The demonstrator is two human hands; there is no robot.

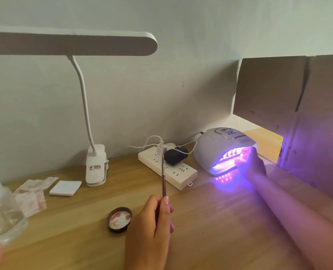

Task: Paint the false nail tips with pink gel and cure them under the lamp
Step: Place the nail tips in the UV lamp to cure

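step: curing; right hand (249,162) is reaching into lit lamp (220,145), grip hidden
left hand (148,230): is gripping brush (163,178) upright
next: probably waiting out timer, then reloading from gel dish (119,219)

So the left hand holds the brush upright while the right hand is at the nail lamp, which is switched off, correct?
Not quite: the head view shows the nail lamp switched on, glowing violet. The left hand does hold the brush upright, and the right hand is at the lamp's opening.
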